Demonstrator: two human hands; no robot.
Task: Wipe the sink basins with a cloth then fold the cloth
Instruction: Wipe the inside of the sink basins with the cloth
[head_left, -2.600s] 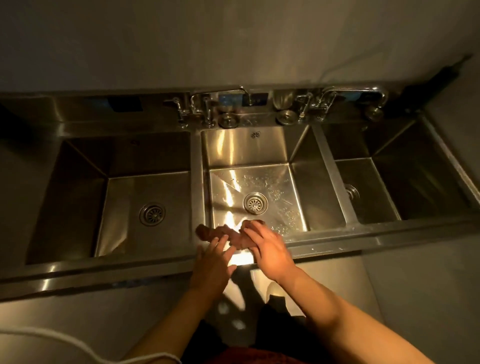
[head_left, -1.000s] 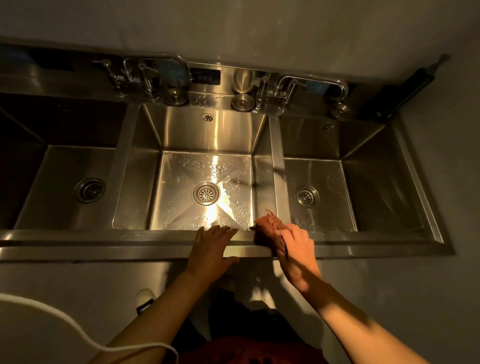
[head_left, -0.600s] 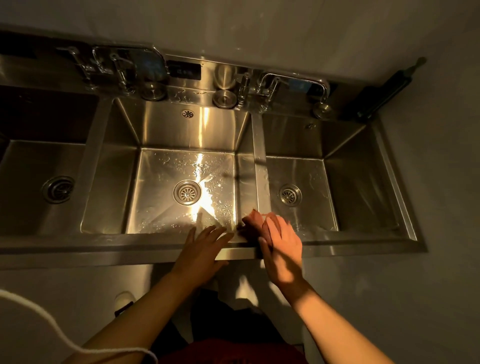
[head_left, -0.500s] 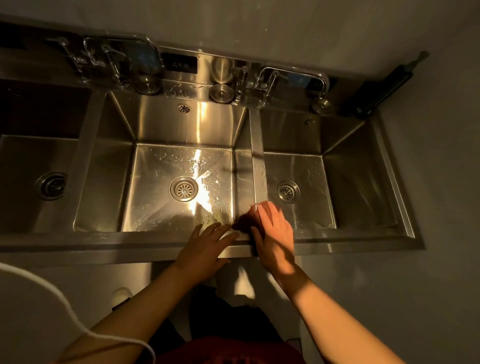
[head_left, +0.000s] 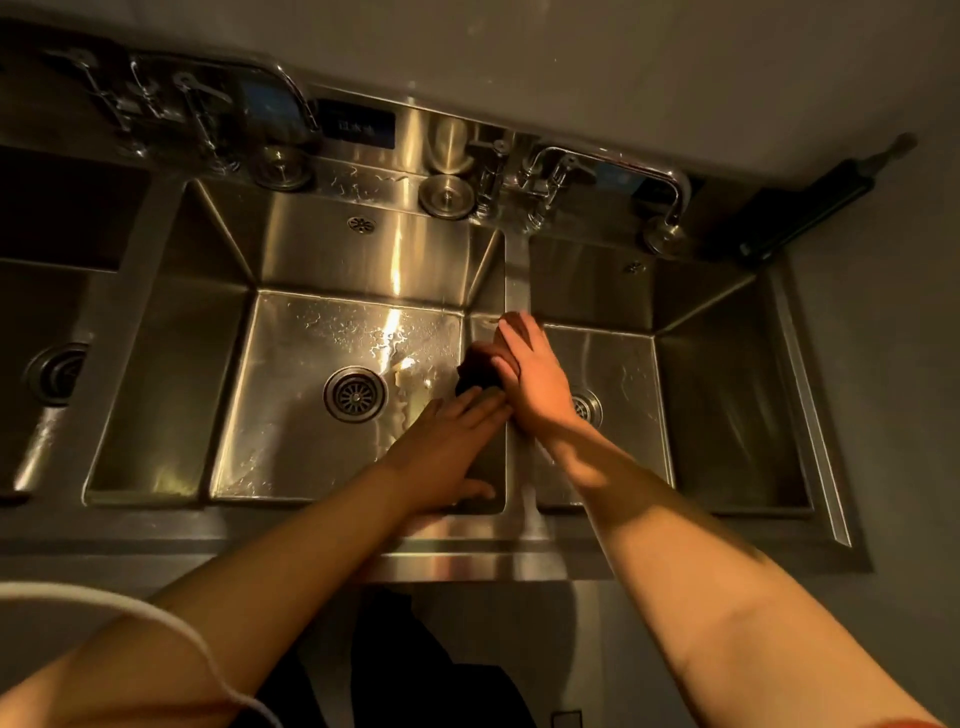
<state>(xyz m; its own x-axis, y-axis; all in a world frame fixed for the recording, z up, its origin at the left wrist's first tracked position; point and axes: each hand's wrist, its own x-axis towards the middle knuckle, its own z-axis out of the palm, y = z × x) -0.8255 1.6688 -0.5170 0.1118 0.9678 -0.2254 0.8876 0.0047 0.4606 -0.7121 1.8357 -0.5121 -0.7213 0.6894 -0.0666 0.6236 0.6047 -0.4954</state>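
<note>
On the divider between basins, right hand presses cloth flat-fingered; left hand open; keep pressure even.

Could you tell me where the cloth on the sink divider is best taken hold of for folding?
Take the cloth by its bunched dark edge, which hangs toward the middle basin, coming from the left. The right hand lies flat over the rest on the divider.
</note>
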